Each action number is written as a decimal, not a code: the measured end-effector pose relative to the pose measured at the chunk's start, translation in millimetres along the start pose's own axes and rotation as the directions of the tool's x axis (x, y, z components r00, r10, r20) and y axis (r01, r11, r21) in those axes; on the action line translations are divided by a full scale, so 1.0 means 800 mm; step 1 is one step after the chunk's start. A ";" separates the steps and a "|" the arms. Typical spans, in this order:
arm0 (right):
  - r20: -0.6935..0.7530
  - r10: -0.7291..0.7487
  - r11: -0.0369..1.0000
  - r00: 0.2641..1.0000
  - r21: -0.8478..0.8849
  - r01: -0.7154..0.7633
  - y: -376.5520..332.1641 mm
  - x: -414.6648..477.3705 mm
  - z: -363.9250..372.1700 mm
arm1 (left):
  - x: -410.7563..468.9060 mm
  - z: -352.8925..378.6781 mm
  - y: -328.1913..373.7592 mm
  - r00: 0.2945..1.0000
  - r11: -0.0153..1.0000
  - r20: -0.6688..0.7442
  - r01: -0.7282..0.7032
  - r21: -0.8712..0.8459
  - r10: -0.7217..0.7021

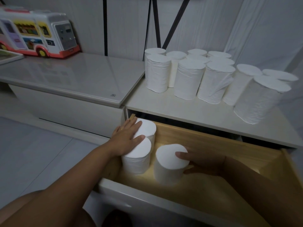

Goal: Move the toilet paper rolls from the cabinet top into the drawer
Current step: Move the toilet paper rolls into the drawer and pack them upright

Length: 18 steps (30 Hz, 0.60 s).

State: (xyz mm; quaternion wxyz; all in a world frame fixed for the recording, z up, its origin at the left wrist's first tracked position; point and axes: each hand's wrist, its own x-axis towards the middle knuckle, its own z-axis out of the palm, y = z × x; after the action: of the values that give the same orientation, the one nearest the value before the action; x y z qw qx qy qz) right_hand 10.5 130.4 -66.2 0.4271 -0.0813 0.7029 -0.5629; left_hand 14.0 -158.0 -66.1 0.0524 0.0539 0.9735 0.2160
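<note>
Left hand (127,138) rests flat on two upright rolls (141,145) in the drawer (205,140), right hand (201,163) clasps a third roll (170,163) beside them; most rolls (213,76) stand beyond both hands on the bench (188,110); careless release could tip it.

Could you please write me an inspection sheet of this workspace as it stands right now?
Surface: pale cabinet top over an open wooden drawer.
Job's things: three white toilet paper rolls upright in the drawer, two at the left wall, one nearer the middle; about a dozen white rolls upright on the cabinet top.
Clutter: colourful plastic toy bus on the neighbouring glossy unit.
Grippers: left hand flat on the two left rolls; right hand gripping the middle roll.
Cables: nothing seen.
Surroundings: pale wall, dark straps hanging.
</note>
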 end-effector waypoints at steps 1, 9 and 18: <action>0.026 0.013 1.000 1.000 0.005 -0.013 0.001 0.001 0.007 | 0.001 0.000 0.000 1.000 1.000 -0.002 0.001 -0.002 -0.001; 0.204 0.120 0.991 0.972 0.026 -0.128 -0.002 0.011 0.054 | 0.002 0.000 -0.001 1.000 1.000 -0.006 -0.008 -0.026 0.008; 0.226 0.346 0.884 0.911 0.247 -0.397 0.000 0.016 0.069 | -0.001 -0.003 -0.003 1.000 1.000 0.021 -0.022 -0.002 0.022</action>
State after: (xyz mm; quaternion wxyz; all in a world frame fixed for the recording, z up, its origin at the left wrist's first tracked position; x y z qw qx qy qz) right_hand 40.7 83.0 -73.1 0.5947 0.0692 0.5755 -0.5570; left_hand 14.0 -161.1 -65.0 0.0601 0.0669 0.9720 0.2171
